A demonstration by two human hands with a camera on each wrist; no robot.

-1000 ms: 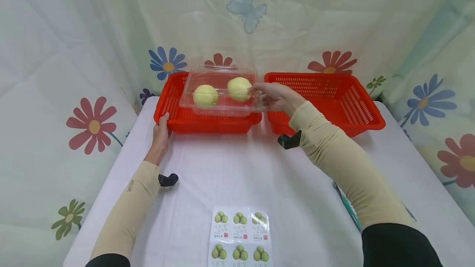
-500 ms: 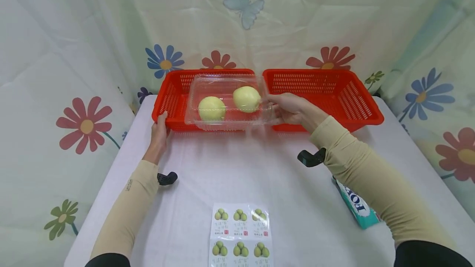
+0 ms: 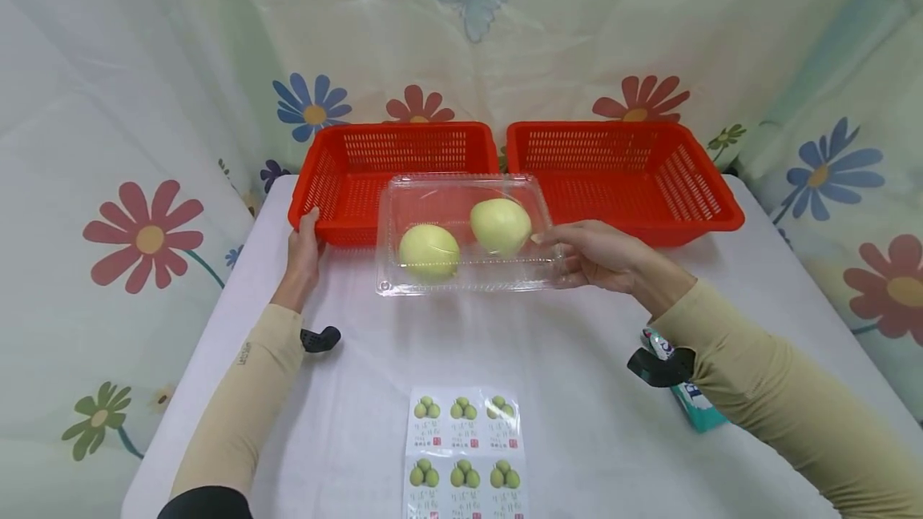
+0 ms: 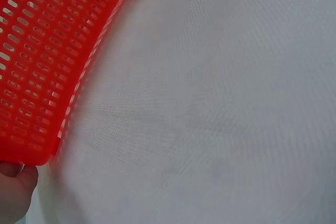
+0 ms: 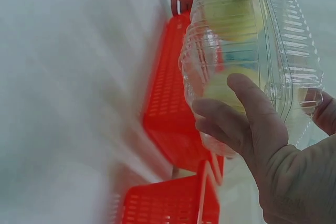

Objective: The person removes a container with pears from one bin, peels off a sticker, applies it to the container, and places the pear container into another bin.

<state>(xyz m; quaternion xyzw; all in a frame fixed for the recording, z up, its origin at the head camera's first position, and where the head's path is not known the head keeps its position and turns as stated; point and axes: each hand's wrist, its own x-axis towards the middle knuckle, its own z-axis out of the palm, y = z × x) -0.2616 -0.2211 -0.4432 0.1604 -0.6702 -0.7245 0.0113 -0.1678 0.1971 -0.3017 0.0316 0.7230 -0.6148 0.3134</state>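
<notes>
Head view: the right hand (image 3: 600,256), right of centre, has its fingers part-spread, gripping the right end of a clear container (image 3: 479,285) at mid-frame; two pale fruits (image 3: 429,251) lie inside. The left hand (image 3: 304,253), left of centre, pinches the left red basket's (image 3: 407,148) near-left corner.

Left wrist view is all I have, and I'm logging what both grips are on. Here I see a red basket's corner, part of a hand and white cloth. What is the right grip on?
Observer: The right grip is on the right-hand end of a clear plastic container.
Operator: None of that reaches my view. Is anything inside it?
Observer: Yes, two round, pale green fruits show through the plastic.
</notes>
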